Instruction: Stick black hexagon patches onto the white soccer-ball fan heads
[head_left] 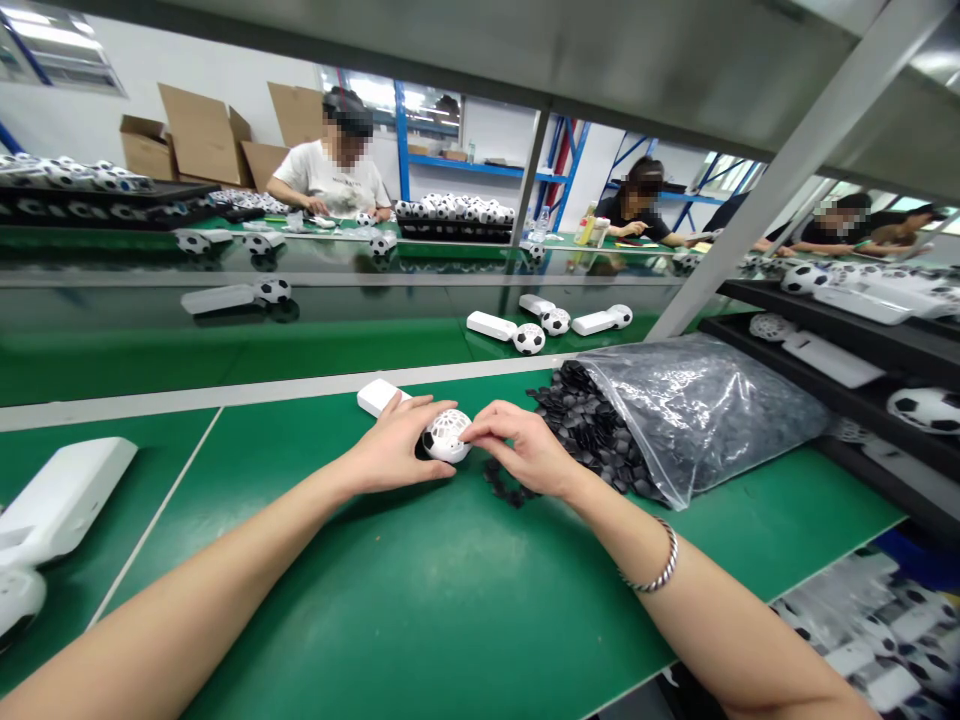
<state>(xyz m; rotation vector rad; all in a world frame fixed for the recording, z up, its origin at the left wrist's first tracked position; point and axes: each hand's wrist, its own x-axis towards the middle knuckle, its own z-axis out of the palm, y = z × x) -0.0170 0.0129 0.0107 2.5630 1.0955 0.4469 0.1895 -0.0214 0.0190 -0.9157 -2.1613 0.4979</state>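
The left hand (397, 445) curves around a white ball (450, 432) on the counter (420, 600), fingers and thumb holding its sides; a white handle (379, 397) lies just behind. The right hand (529, 445) has thumb and forefinger pinched together against the ball; whether a piece sits between them cannot be told. Beside it, a clear plastic bag (720, 410) lies open-mouthed, black pieces (600, 430) inside and spilling out. Black trays (739, 292) at right and a black tray (454, 233) across carry football-patterned items. Cardboard boxes (206, 135) stand open, contents hidden. Shirt lettering (345, 180) is too small to read.
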